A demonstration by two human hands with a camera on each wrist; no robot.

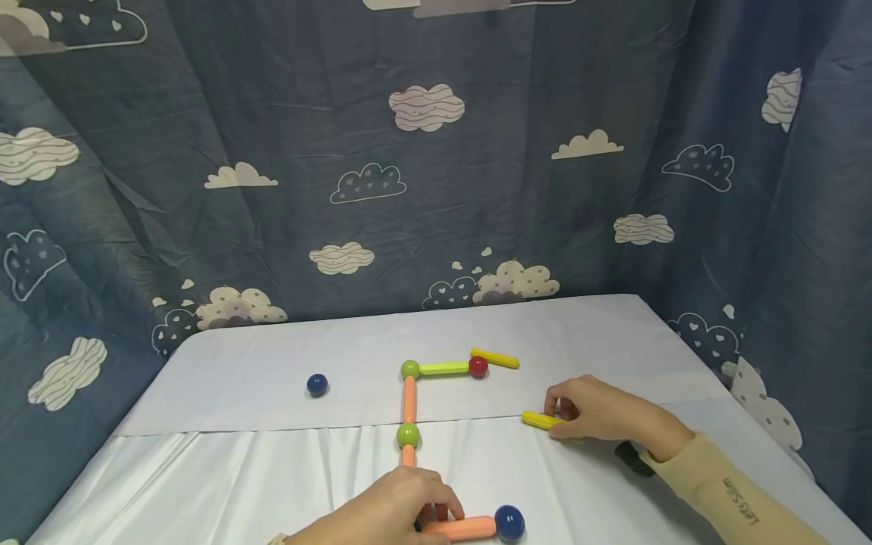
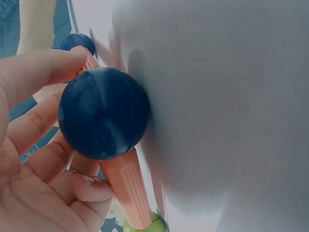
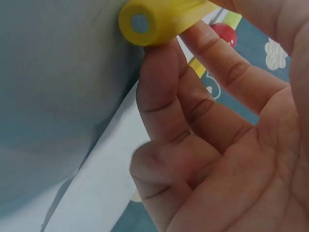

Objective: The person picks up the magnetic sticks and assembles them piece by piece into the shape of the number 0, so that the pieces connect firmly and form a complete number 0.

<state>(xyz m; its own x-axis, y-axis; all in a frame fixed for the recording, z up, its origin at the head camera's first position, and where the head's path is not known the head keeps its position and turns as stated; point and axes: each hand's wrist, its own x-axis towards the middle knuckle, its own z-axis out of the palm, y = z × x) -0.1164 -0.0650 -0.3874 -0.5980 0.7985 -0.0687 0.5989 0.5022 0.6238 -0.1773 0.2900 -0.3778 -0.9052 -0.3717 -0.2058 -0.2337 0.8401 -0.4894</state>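
Observation:
My left hand (image 1: 395,506) grips an orange magnetic stick (image 1: 473,527) near its left end, thumb on one side and fingers on the other. A blue ball (image 1: 509,524) caps that stick's right end. In the left wrist view, another blue ball (image 2: 104,113) sits at the corner by the thumb, and a second orange stick (image 2: 126,191) runs from it to a green ball (image 2: 149,224). Over at the right, my right hand (image 1: 602,412) pinches a yellow stick (image 1: 538,419) close to the cloth; its round end (image 3: 140,22) shows a grey metal disc.
Beyond the left hand, a green ball (image 1: 408,434), an orange stick (image 1: 409,400), another green ball (image 1: 410,369), a lime stick (image 1: 444,369) and a red ball (image 1: 478,367) form a bent chain. A yellow stick (image 1: 500,359) lies behind the red ball. A loose blue ball (image 1: 317,384) rests leftward.

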